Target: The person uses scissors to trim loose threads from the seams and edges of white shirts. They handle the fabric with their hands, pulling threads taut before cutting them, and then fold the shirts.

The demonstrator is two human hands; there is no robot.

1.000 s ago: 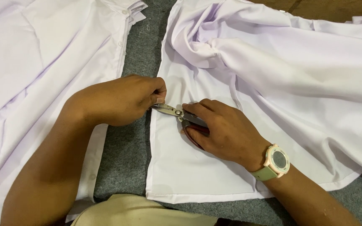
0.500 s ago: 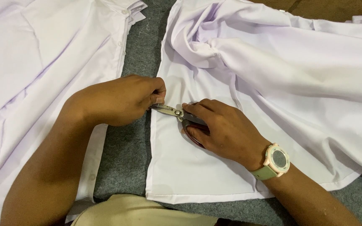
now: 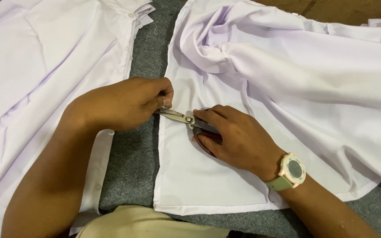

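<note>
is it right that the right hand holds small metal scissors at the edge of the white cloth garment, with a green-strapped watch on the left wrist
Not quite. The green-strapped watch is on the right wrist, as the head view shows. The right hand does hold the small metal scissors at the edge of the white cloth garment.

My bare left hand (image 3: 126,102) is curled into a loose fist, thumb and forefinger pinched together at its right end, forearm running down to the lower left. My right hand (image 3: 237,137) lies palm-down, fingers folded inward, wrist angling toward the lower right.
</note>
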